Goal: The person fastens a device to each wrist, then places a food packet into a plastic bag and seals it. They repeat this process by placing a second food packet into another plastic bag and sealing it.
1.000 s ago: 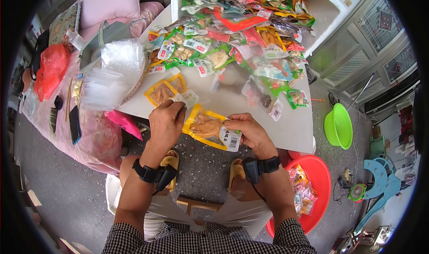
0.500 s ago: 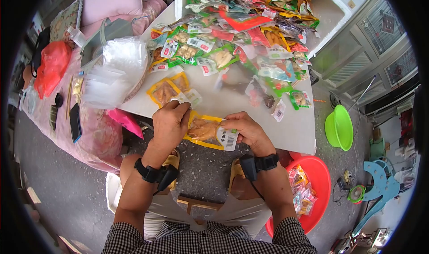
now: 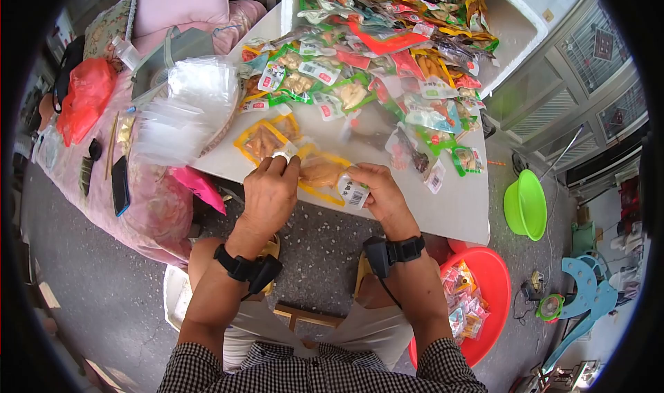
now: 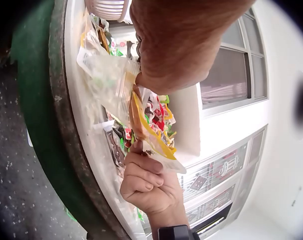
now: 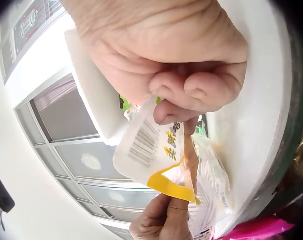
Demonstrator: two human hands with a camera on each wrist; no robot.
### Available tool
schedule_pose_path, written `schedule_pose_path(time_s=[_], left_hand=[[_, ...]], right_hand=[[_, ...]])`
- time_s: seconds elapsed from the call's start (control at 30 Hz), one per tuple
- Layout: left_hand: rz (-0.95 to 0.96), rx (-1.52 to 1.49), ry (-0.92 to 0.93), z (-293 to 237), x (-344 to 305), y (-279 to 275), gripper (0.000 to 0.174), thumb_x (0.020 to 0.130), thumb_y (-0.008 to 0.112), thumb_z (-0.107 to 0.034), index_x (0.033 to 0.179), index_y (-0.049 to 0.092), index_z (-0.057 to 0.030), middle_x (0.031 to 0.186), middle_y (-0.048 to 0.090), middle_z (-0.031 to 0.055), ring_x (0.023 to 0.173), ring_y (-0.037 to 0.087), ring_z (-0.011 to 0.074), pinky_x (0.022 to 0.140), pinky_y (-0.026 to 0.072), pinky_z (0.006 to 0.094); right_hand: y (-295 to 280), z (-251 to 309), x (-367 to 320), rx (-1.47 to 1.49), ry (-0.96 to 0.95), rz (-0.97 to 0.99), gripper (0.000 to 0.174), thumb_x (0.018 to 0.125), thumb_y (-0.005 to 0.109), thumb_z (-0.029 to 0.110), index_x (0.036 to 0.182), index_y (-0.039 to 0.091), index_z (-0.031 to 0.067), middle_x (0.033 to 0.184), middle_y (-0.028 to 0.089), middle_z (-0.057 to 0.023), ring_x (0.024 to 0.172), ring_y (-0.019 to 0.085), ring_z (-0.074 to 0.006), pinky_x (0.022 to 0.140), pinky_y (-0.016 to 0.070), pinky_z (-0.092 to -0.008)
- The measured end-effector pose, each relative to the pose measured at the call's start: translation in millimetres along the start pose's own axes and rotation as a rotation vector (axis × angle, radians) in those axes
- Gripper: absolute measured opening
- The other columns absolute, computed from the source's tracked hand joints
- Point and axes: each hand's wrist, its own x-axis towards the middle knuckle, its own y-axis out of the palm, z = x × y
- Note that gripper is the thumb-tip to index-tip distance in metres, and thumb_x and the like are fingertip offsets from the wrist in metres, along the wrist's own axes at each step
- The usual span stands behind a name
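Note:
Both hands hold a yellow-edged clear food pouch stretched between them, with brownish pieces of food inside. My left hand pinches its left end, fingertips bent over the edge. At the other end, my right hand grips beside the white barcode label. In the left wrist view the pouch is seen edge-on, and a clear plastic piece overlaps it near the left fingers. Another yellow-edged pouch lies on the white table, just beyond the left hand.
Many colourful food pouches spill from a white foam box onto the table. Clear plastic bags are stacked at left. A red basin with small packs stands on the floor at right, and a green basin farther off.
The left hand has moved right, closer onto the pouch's left end. The pouch and both hands have risen slightly in the head view, which has itself shifted a little.

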Motion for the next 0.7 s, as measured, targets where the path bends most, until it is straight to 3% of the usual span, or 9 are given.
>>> schedule_pose_path(time_s=[0.17, 0.27, 0.37, 0.47, 0.57, 0.67, 0.7], left_hand=[[-0.009, -0.051, 0.041, -7.3, -0.5, 0.6, 0.029, 0.067, 0.061, -0.002, 0.096, 0.061, 0.0002, 0.076, 0.053, 0.0100, 0.069, 0.057, 0.0269, 0.056, 0.0479, 0.0366], [0.052, -0.131, 0.062, -11.6, -3.7, 2.9, 0.038, 0.060, 0.061, -0.001, 0.098, 0.058, 0.0023, 0.081, 0.053, 0.0119, 0.073, 0.057, 0.0290, 0.061, 0.0489, 0.0378], [0.038, -0.147, 0.037, -11.8, -2.3, 5.2, 0.038, 0.060, 0.061, -0.002, 0.098, 0.059, 0.0019, 0.081, 0.053, 0.0119, 0.073, 0.057, 0.0293, 0.060, 0.0488, 0.0380], [0.019, -0.148, 0.014, -9.3, -0.8, 4.3, 0.037, 0.060, 0.061, -0.003, 0.097, 0.059, 0.0016, 0.079, 0.053, 0.0117, 0.072, 0.057, 0.0292, 0.059, 0.0487, 0.0380], [0.017, -0.171, 0.016, -7.2, -1.0, 1.1, 0.035, 0.061, 0.061, -0.004, 0.096, 0.059, 0.0013, 0.077, 0.053, 0.0111, 0.071, 0.058, 0.0289, 0.058, 0.0488, 0.0380], [0.024, -0.179, 0.009, -8.6, -2.1, 2.7, 0.035, 0.062, 0.061, -0.005, 0.096, 0.060, 0.0012, 0.076, 0.054, 0.0110, 0.072, 0.058, 0.0288, 0.059, 0.0490, 0.0379], [0.028, -0.182, 0.020, -8.7, -2.4, 3.0, 0.037, 0.061, 0.062, -0.005, 0.097, 0.060, 0.0011, 0.077, 0.054, 0.0110, 0.072, 0.058, 0.0296, 0.059, 0.0491, 0.0373]], right_hand=[[18.0, -2.5, 4.4, 0.122, -0.007, 0.020, 0.015, 0.085, 0.060, 0.015, 0.085, 0.062, 0.0005, 0.066, 0.058, -0.0008, 0.043, 0.040, -0.0023, 0.036, 0.0243, -0.0177], [30.6, -14.4, 15.5, 0.033, -0.073, -0.009, 0.014, 0.087, 0.059, 0.014, 0.090, 0.060, 0.0003, 0.072, 0.059, -0.0021, 0.050, 0.045, -0.0046, 0.042, 0.0308, -0.0187], [40.4, -23.9, 21.8, 0.217, -0.158, 0.149, 0.016, 0.087, 0.059, 0.013, 0.096, 0.057, -0.0001, 0.078, 0.061, -0.0051, 0.062, 0.055, -0.0089, 0.053, 0.0437, -0.0217], [60.4, -22.8, 10.3, 0.390, -0.182, 0.084, 0.019, 0.088, 0.059, 0.014, 0.101, 0.055, 0.0003, 0.085, 0.063, -0.0093, 0.074, 0.061, -0.0136, 0.066, 0.0514, -0.0270], [56.4, -27.8, 0.5, 0.298, -0.061, 0.082, 0.021, 0.089, 0.058, 0.015, 0.102, 0.055, -0.0007, 0.092, 0.064, -0.0130, 0.079, 0.064, -0.0169, 0.070, 0.0538, -0.0275], [48.3, -21.3, 0.6, 0.138, 0.119, 0.216, 0.027, 0.090, 0.056, 0.016, 0.109, 0.053, -0.0022, 0.100, 0.063, -0.0156, 0.078, 0.064, -0.0189, 0.066, 0.0536, -0.0251], [47.0, -22.5, 4.9, 0.064, 0.121, 0.212, 0.034, 0.091, 0.055, 0.018, 0.117, 0.050, -0.0027, 0.102, 0.062, -0.0165, 0.086, 0.065, -0.0240, 0.068, 0.0545, -0.0251]])
